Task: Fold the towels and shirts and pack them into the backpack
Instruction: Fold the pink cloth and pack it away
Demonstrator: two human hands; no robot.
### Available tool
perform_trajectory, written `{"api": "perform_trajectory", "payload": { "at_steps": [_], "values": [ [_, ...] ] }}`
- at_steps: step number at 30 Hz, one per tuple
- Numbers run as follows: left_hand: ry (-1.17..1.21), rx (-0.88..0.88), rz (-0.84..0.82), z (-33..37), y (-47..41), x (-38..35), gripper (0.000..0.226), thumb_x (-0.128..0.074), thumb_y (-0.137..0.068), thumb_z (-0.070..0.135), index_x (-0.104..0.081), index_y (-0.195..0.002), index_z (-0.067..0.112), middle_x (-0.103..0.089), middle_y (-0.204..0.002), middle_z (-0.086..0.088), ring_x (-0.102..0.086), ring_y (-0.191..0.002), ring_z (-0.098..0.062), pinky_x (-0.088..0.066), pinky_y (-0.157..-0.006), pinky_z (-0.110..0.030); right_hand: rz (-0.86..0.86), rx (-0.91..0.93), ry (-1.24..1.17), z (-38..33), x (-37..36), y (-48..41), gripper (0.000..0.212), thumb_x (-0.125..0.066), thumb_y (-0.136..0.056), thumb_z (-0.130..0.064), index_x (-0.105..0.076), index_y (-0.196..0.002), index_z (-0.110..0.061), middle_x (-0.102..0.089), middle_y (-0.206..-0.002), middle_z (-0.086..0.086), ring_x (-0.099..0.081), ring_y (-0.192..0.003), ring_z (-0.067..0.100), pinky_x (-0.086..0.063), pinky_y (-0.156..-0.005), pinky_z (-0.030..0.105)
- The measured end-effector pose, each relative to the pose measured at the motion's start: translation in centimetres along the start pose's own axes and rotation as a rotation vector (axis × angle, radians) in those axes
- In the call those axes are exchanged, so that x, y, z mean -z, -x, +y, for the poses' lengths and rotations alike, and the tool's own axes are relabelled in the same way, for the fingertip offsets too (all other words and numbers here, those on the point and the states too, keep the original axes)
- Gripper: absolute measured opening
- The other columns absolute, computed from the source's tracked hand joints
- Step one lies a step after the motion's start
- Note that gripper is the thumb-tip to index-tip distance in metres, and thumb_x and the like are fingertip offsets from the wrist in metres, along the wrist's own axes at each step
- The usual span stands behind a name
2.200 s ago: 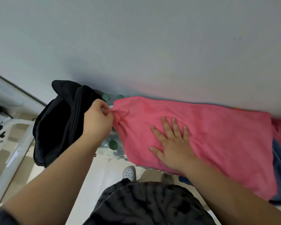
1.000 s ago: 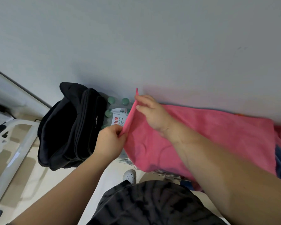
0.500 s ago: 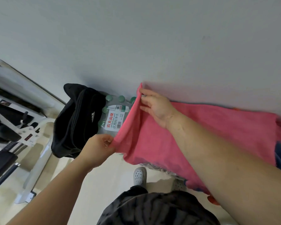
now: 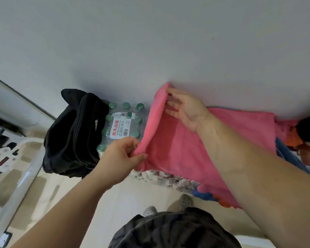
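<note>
A pink towel (image 4: 179,145) lies spread over a low pile against the grey wall. Its left edge is lifted off the pile. My left hand (image 4: 122,156) pinches the near left corner of that edge. My right hand (image 4: 184,108) holds the far left corner up by the wall, thumb behind the cloth. A black backpack (image 4: 72,135) stands on the floor to the left, apart from the towel.
A shrink-wrapped pack of green-capped water bottles (image 4: 122,124) sits between backpack and towel. Blue, orange and patterned fabrics (image 4: 290,154) lie under and right of the towel. A white metal frame (image 4: 16,185) stands at the left. My shoes (image 4: 185,202) are on the pale floor.
My right hand left the towel's middle and took its far left corner. Both hands have raised the left edge, uncovering the bottle pack. The view has shifted left.
</note>
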State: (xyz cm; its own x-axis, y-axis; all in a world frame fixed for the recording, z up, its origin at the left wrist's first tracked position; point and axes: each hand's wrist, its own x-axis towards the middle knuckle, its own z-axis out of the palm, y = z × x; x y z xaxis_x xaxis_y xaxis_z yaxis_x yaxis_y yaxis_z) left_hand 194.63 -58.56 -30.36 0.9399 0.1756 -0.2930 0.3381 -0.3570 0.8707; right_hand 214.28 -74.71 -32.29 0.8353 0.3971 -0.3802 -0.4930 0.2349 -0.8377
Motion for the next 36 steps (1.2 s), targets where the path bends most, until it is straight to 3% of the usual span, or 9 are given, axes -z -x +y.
{"api": "perform_trajectory", "payload": {
  "at_steps": [4,9,13,20,24,28,30,33,36],
  "values": [
    [-0.022,-0.132,-0.206,1.1,-0.9,-3.3,0.02,-0.081,-0.078,0.018,-0.063,-0.087,0.014,-0.068,-0.075,-0.02,-0.066,-0.066,-0.044,-0.056,-0.062,-0.054,0.133,0.038,0.045,-1.5,2.9,2.4,0.032,-0.052,-0.1,-0.021,-0.066,-0.129,-0.014,-0.066,-0.115,0.006,-0.061,-0.102,0.019,-0.051,-0.081,0.032],
    [-0.087,-0.293,-0.416,4.5,-1.0,-8.5,0.026,-0.081,-0.08,0.012,-0.059,-0.082,0.027,-0.047,-0.058,0.011,-0.042,-0.051,-0.01,-0.039,-0.052,-0.021,0.246,0.143,0.037,-4.6,7.3,5.8,0.029,-0.058,-0.097,-0.019,-0.071,-0.122,-0.01,-0.072,-0.114,0.012,-0.067,-0.098,0.023,-0.051,-0.093,0.042],
    [-0.117,-0.303,-0.547,6.6,-1.4,-12.8,0.019,-0.077,-0.084,0.012,-0.061,-0.092,0.017,-0.043,-0.063,0.001,-0.039,-0.055,-0.012,-0.035,-0.052,-0.022,0.289,0.159,0.019,-5.6,11.6,7.9,0.025,-0.061,-0.095,-0.017,-0.073,-0.116,-0.01,-0.074,-0.105,0.008,-0.068,-0.091,0.022,-0.054,-0.083,0.035],
    [-0.376,-0.205,-0.591,6.1,-2.8,-19.8,0.025,-0.073,-0.081,0.01,-0.055,-0.081,0.028,-0.049,-0.061,0.011,-0.043,-0.049,0.0,-0.034,-0.051,-0.014,0.311,0.018,0.116,-2.2,18.0,9.3,0.019,-0.05,-0.102,-0.012,-0.069,-0.105,-0.016,-0.074,-0.091,-0.001,-0.066,-0.083,0.014,-0.052,-0.078,0.031],
    [-0.476,-0.122,-0.586,5.0,-2.8,-21.5,0.015,-0.066,-0.075,0.011,-0.052,-0.075,0.016,-0.063,-0.074,-0.004,-0.059,-0.067,-0.023,-0.053,-0.068,-0.043,0.27,-0.052,0.154,-0.6,19.6,8.9,0.022,-0.05,-0.102,-0.012,-0.064,-0.12,-0.015,-0.069,-0.105,0.007,-0.065,-0.093,0.018,-0.053,-0.078,0.027],
    [-0.349,-0.001,-0.566,5.0,-2.1,-21.6,0.017,-0.067,-0.068,0.006,-0.055,-0.08,0.007,-0.058,-0.074,-0.015,-0.053,-0.066,-0.017,-0.057,-0.072,-0.054,0.189,0.004,0.082,-1.8,19.9,9.1,0.021,-0.051,-0.101,-0.009,-0.066,-0.113,-0.018,-0.071,-0.101,0.001,-0.066,-0.089,0.012,-0.053,-0.078,0.028],
    [-0.264,0.033,-0.582,5.6,-1.9,-21.4,0.018,-0.068,-0.07,0.002,-0.056,-0.082,0.008,-0.051,-0.066,-0.005,-0.05,-0.063,-0.017,-0.056,-0.064,-0.048,0.147,0.06,0.046,-2.8,20.0,9.2,0.023,-0.049,-0.102,-0.009,-0.068,-0.11,-0.019,-0.072,-0.1,-0.003,-0.066,-0.088,0.01,-0.052,-0.079,0.028],
    [-0.193,0.019,-0.572,7.5,-1.7,-21.7,0.021,-0.065,-0.076,-0.006,-0.054,-0.077,0.012,-0.04,-0.059,-0.002,-0.036,-0.056,-0.018,-0.035,-0.051,-0.025,0.107,0.122,-0.024,-4.8,20.9,9.4,0.026,-0.048,-0.102,-0.01,-0.069,-0.115,-0.02,-0.071,-0.106,-0.002,-0.065,-0.089,0.009,-0.052,-0.078,0.027],
    [-0.166,0.032,-0.543,8.5,-1.9,-22.8,0.018,-0.067,-0.08,-0.002,-0.058,-0.088,0.011,-0.043,-0.062,0.0,-0.038,-0.057,-0.017,-0.036,-0.053,-0.028,0.166,0.113,0.029,-5.5,22.8,9.4,0.023,-0.05,-0.102,-0.014,-0.071,-0.111,-0.02,-0.073,-0.106,0.0,-0.066,-0.093,0.012,-0.052,-0.081,0.029]
  ]
}}
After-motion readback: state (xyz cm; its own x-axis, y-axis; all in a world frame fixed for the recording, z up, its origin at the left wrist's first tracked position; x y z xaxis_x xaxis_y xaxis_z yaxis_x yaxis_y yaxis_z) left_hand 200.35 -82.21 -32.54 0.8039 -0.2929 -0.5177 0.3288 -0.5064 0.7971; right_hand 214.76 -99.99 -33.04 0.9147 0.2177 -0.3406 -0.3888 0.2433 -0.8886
